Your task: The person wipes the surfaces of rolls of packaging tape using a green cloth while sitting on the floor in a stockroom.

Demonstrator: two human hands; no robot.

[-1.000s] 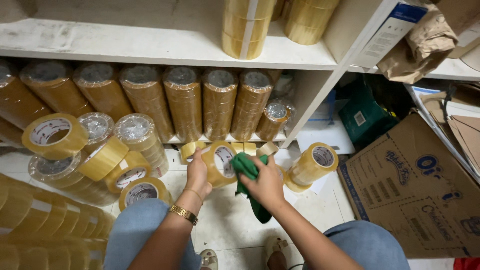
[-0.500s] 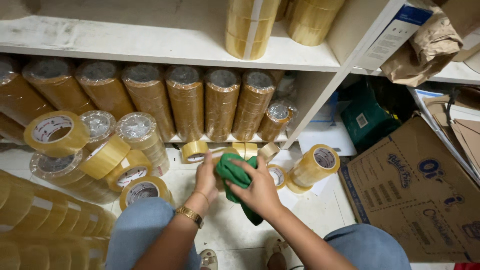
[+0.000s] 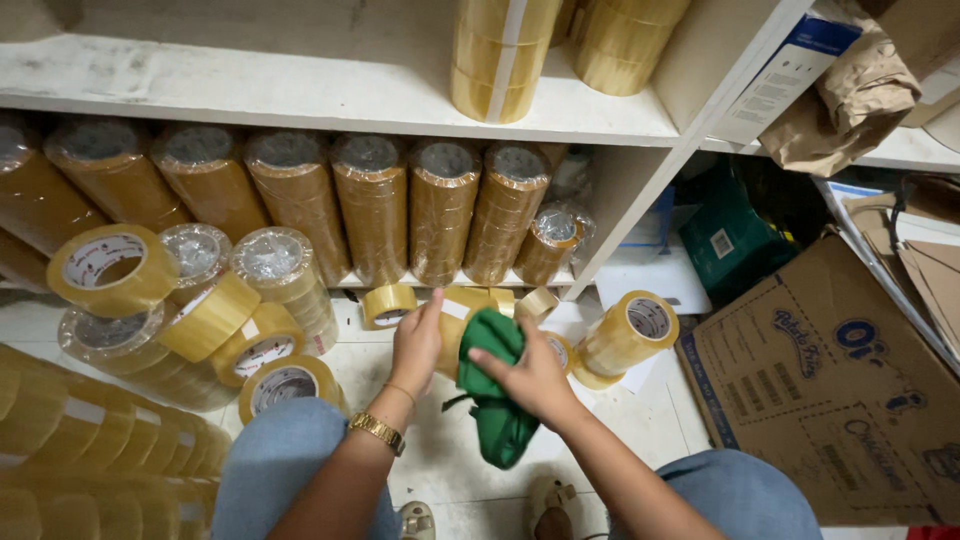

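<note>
1. Centrally, the left hand [image 3: 415,345] was closed around a roll of yellowish packing tape [image 3: 455,325], fingers wrapped over its near side, steadying it just above the pale floor [image 3: 440,470].
2. The right hand [image 3: 535,375] pressed a green cloth [image 3: 500,400] against the same roll; its fingers were spread and partly curled over the cloth, gripping it, with the loose end hanging down toward the floor.
3. A gold wristwatch [image 3: 377,432] sat on the left wrist. Both knees, in blue jeans [image 3: 280,460], framed the hands from below.
4. Just beyond the held roll, three loose tape rolls lay at the foot of the shelf, the leftmost one [image 3: 387,303] near the left hand's fingertips.
5. A short stack of tape rolls [image 3: 628,335] lay on its side just right of the right hand, apart from it.
6. Left of the hands, a pile of wrapped tape stacks and single rolls [image 3: 200,300] rested on the floor, near the left knee.
7. The lower shelf held a row of wrapped tape stacks [image 3: 370,200], leaning back side by side.
8. The white upper shelf [image 3: 300,95] carried further tape stacks [image 3: 500,55].
9. A flattened cardboard box [image 3: 830,390] lay to the right, well apart from the hands.
</note>
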